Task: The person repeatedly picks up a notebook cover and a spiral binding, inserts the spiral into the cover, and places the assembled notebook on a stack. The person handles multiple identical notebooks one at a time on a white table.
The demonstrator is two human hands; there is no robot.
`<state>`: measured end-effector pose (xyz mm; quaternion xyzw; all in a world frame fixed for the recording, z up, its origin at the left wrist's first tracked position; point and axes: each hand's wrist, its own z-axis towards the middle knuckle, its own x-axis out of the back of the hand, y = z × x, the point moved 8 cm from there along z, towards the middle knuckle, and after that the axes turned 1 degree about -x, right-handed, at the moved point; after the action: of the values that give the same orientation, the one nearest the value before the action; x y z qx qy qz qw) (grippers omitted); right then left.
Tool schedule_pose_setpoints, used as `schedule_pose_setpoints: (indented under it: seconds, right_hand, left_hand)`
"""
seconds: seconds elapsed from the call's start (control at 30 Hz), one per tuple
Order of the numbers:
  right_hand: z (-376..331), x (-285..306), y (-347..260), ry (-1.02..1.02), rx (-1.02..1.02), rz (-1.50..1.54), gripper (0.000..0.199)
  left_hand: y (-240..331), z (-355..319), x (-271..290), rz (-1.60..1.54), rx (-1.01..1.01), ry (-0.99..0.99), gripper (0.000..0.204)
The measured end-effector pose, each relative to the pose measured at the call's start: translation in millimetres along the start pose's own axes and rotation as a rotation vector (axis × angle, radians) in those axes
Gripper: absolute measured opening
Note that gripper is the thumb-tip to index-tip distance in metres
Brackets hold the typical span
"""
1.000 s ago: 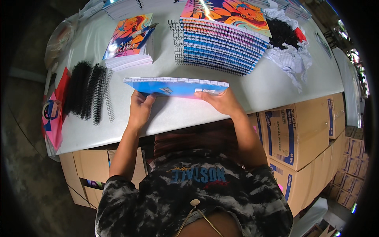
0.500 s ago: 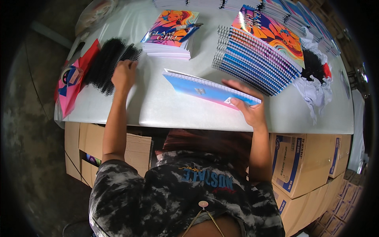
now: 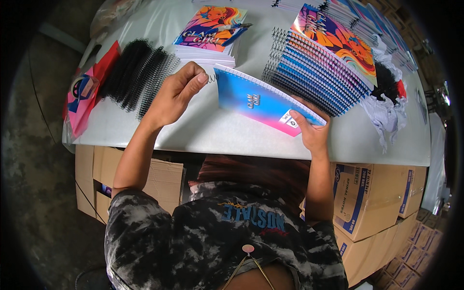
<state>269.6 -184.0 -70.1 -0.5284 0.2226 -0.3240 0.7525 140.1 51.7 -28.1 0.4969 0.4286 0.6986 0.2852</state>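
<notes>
My right hand (image 3: 314, 126) grips the right end of a thin notebook (image 3: 258, 104), thumb on its blue-and-pink cover, fingers behind. The notebook is held tilted above the table, its punched edge facing up and away from me. My left hand (image 3: 180, 92) pinches a dark spiral binding coil (image 3: 211, 79), whose tip shows beside the notebook's upper left corner. Most of that coil is hidden by the hand. Left of it lies a heap of black spiral coils (image 3: 137, 75).
A stack of colourful covers and pages (image 3: 208, 36) with pens on top stands at the back. To the right is a pile of coil-bound notebooks (image 3: 324, 67), beside a crumpled white cloth (image 3: 384, 113). A pink-red pouch (image 3: 87, 96) lies far left. Cardboard boxes (image 3: 360, 198) stand below the table.
My left hand has left the coil heap and moved right to the notebook's corner with a coil. My right hand has tilted the notebook so more of its cover shows.
</notes>
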Motion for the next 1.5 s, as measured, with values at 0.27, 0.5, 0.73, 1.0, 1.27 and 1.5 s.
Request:
schedule_pose_setpoints:
  seconds: [0.27,0.5,0.73,1.0,1.27,1.5]
  right_hand:
    - [-2,-3,-5,-0.048,-0.02,-0.021,0.026]
    - [-3,-4,-11,-0.115,0.028,-0.044,0.025]
    - [-10,-9,-13,-0.063,0.068,-0.069,0.023]
    - [-12,-19,-26,-0.079,0.237,-0.218,0.031]
    - [-20,-25,-30,-0.04,0.344,-0.264,0.026]
    - [-26,-29,-34,0.026,0.385,-0.3,0.031]
  left_hand:
    - [-14,5,-2,-0.064,0.228,-0.004,0.038]
    - [15,18,15,-0.043,0.064,-0.044,0.023]
    - [51,17,1,0.678,-0.208,-0.307,0.037]
    - [71,14,-11,1.059,-0.333,-0.266,0.031]
    - [83,11,-20,1.123,-0.538,-0.117,0.034]
    - [-17,-53,-73,1.127,-0.768,0.049,0.107]
